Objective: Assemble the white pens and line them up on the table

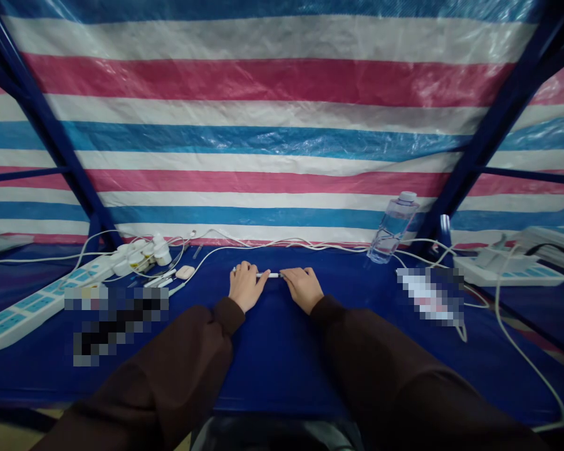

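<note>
A slim white pen point(269, 275) lies crosswise just above the blue tabletop, between my two hands. My left hand point(244, 286) is closed over its left part, palm down, with a small end of it showing past the fingers. At the other end, the fingers of my right hand point(303, 288) are pressed together around the pen's tip, where a dark bit shows. The fingers cover most of both ends.
A clear bottle point(391, 228) stands at the back right. Power strips lie left point(42, 307) and right point(512, 274), with white cables along the back. Chargers point(141, 255), loose pens point(160, 279) and a small pale case point(185, 272) sit left. Blurred items flank both arms.
</note>
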Motion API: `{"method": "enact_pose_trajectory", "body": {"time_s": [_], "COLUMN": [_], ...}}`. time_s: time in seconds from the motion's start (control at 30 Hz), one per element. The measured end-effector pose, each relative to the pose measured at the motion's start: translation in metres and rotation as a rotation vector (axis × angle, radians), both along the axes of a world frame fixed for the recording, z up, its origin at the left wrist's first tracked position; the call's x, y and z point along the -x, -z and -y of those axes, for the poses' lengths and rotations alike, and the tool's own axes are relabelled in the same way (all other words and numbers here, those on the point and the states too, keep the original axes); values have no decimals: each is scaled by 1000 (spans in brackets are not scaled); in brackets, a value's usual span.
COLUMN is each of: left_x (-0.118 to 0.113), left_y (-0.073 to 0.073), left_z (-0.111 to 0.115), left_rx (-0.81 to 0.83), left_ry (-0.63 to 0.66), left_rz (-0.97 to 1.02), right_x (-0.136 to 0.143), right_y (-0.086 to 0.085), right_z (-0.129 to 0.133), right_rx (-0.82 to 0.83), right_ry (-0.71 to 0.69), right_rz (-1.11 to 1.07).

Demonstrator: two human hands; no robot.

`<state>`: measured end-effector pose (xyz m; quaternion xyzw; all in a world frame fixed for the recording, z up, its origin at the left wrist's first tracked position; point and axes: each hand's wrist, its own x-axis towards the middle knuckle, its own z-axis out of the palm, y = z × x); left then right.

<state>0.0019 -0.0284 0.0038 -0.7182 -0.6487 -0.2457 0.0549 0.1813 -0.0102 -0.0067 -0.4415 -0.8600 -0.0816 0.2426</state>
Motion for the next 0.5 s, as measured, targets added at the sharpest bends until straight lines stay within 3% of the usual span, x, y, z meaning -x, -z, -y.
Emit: {"method": "enact_pose_trajectory", "body": {"time_s": [0.37, 0.5], "left_x": [-3, -3], "left_y": [0, -1], "left_z": [3, 3], "left_rx": [-13, -24], "left_ry": [21, 42], "left_rz": [-22, -16], "right_x": [-1, -1], "right_y": [-2, -5], "right_z": [2, 5], "right_rx": [-40, -6], "right_ry": [113, 83], "right_rz": [-72, -91]}}
